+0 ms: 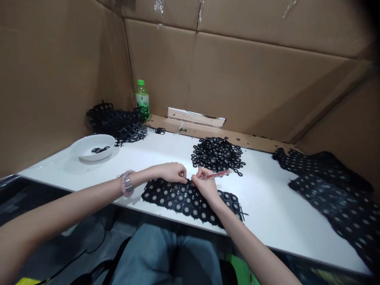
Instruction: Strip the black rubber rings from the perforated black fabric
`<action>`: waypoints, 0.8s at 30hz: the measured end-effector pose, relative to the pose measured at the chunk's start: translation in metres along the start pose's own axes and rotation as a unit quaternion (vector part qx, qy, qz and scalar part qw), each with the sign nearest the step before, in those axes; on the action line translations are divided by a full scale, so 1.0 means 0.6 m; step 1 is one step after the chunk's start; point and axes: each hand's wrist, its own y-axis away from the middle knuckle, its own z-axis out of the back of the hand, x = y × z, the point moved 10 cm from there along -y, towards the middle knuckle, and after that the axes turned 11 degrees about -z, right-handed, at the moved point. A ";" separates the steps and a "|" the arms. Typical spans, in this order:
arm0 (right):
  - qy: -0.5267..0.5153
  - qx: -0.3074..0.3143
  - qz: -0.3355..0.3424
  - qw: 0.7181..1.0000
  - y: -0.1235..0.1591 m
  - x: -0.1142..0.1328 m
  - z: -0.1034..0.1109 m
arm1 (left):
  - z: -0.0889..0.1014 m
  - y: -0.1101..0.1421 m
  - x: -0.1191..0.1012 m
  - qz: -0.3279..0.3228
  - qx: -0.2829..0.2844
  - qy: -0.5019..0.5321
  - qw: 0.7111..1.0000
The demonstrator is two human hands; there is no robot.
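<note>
The left hand (172, 172) is obscuring its grip; I cannot tell. The right hand (207, 186) is clasping one pen-like tool (219, 174) over one sheet (183, 199).

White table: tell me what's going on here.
A person's left hand is at the far edge of a dotted black sheet; the right hand, close beside it, holds a reddish pen-like tool. Beyond lies a heap of small black pieces. A white bowl stands to the left, and more dotted sheets lie to the right.

Matt cardboard wall (252, 79), smooth tabletop (267, 213), translucent plastic pen-like tool (219, 174)
</note>
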 end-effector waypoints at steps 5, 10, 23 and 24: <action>0.068 -0.024 0.022 0.997 0.005 0.010 0.006 | -0.009 -0.001 0.004 -0.056 -0.019 0.092 0.994; 0.094 -0.017 0.032 0.995 0.006 0.017 0.002 | -0.008 0.004 0.007 -0.075 -0.058 0.106 0.990; 0.056 -0.017 0.007 0.998 0.006 0.008 0.007 | -0.009 0.016 -0.001 -0.092 -0.092 0.224 0.966; 0.029 -0.015 -0.011 0.999 0.004 0.003 0.009 | -0.008 0.017 -0.003 -0.089 -0.090 0.213 0.969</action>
